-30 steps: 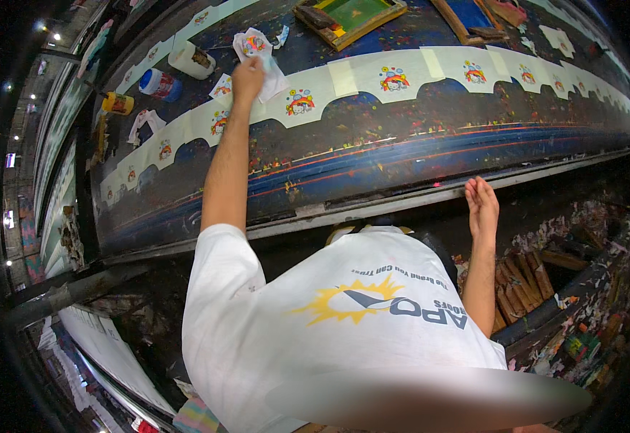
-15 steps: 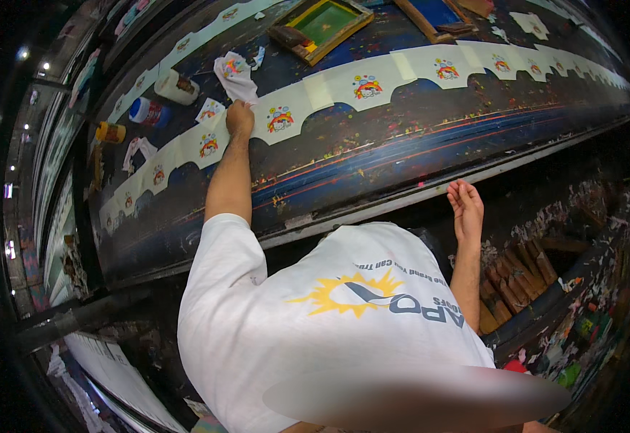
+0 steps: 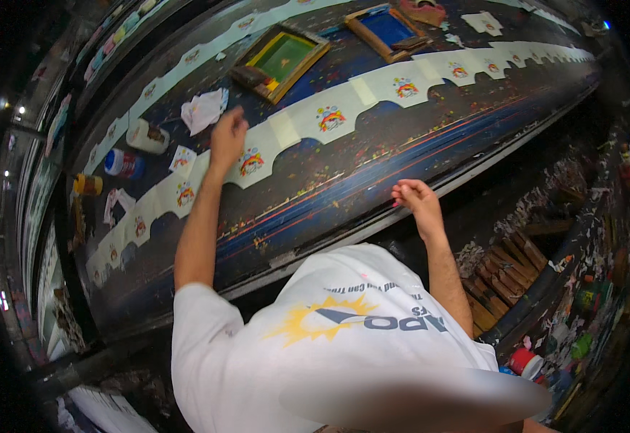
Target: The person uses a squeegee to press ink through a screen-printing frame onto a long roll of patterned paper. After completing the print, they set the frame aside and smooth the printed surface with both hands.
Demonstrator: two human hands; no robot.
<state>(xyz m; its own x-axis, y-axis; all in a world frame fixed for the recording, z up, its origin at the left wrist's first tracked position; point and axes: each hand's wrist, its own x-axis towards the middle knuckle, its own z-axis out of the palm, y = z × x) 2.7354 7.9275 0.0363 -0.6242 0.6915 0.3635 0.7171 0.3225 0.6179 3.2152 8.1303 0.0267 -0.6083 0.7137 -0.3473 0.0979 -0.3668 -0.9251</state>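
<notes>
My left hand hovers over the strip of white cut fabric pieces, its fingers loosely bent and holding nothing I can see. Just beyond it lies a crumpled white cloth, apart from the fingers. Below the hand is a white piece with a colourful cartoon print; similar prints run along the row. My right hand hangs in the air by the table's near edge, fingers loosely curled with nothing visible in them.
Two framed printing screens, one green and one blue, lie on the paint-spotted table. At left stand a white tub, a blue-and-white jar and a yellow jar. Wooden frames are stacked below, at right.
My left hand has let go of the white cloth and drawn back slightly from it. The cloth now lies bunched on the table. The view has shifted, and my right hand appears farther left.
</notes>
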